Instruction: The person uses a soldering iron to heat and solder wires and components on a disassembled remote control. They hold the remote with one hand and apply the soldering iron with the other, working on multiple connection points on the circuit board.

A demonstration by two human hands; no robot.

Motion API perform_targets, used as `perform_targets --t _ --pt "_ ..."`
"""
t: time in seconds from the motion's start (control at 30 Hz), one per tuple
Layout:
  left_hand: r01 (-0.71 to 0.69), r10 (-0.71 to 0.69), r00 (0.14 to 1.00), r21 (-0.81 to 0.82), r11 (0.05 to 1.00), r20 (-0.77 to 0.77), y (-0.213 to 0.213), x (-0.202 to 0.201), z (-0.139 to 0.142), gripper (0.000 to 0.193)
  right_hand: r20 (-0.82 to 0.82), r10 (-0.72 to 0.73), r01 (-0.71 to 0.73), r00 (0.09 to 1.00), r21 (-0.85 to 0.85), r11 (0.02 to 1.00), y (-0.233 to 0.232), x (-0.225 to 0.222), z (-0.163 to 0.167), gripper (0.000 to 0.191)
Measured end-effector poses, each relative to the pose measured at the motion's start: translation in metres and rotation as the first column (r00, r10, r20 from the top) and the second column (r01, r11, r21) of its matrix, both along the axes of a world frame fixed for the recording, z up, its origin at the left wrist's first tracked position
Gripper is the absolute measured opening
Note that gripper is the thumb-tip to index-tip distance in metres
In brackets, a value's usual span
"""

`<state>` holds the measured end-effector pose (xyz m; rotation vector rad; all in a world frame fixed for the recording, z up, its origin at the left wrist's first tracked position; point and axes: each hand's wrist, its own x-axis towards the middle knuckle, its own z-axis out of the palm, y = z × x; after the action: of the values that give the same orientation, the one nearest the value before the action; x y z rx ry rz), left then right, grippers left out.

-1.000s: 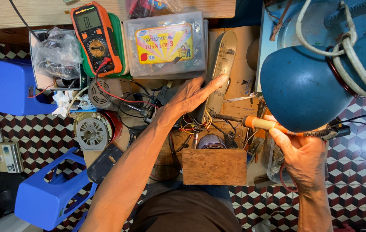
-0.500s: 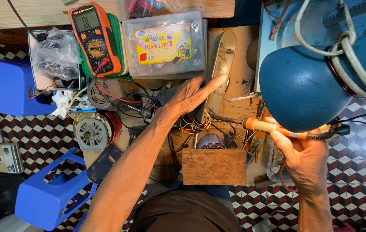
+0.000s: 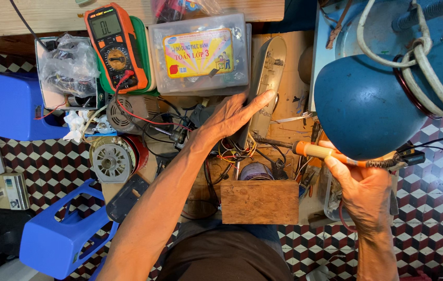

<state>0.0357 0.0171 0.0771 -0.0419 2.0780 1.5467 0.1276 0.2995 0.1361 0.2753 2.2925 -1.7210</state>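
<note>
Soldering iron [image 3: 330, 154] across right hand [image 3: 367, 192] grip (orange handle), left hand [image 3: 232, 115] on grey casing [image 3: 265, 83]

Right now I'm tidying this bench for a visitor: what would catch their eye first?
Probably the big blue lamp shade at upper right, above the right hand holding an orange-handled soldering iron. Then the orange multimeter at top, left of the left hand.

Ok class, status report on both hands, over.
Left hand flat on grey casing. Right hand grips orange soldering iron. Blue lamp shade overhangs right hand; wires beneath left.
</note>
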Motion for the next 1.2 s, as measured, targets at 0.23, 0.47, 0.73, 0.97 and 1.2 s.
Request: perform_targets --t 0.23,0.47,0.73,0.97,1.2 --pt "0.004 -0.004 1.0 -0.005 1.0 -0.003 -0.0004 -0.0003 -0.004 0.091 0.009 -0.026 0.026 1.0 -0.017 1.0 -0.0017 -0.0015 0.0027 0.026" --pt "0.008 -0.008 1.0 0.003 1.0 -0.024 -0.0011 -0.0004 -0.0053 0.09 0.024 -0.037 0.036 0.999 0.053 0.998 0.0041 -0.0018 0.007 0.028" --pt "0.006 -0.006 1.0 -0.01 1.0 -0.017 -0.0017 -0.0003 -0.0046 0.09 0.015 -0.05 0.05 0.999 -0.044 0.998 0.0007 -0.0027 0.0058 0.027" --pt "0.011 -0.012 1.0 -0.016 1.0 -0.006 -0.0008 -0.0004 -0.0052 0.09 0.012 -0.003 0.003 1.0 0.001 1.0 -0.0027 -0.0045 0.005 0.024" --pt "0.01 -0.01 1.0 -0.008 1.0 -0.019 -0.0002 -0.0003 -0.0063 0.092 -0.008 -0.032 0.032 0.999 -0.034 0.999 -0.0027 -0.0024 0.0082 0.026"
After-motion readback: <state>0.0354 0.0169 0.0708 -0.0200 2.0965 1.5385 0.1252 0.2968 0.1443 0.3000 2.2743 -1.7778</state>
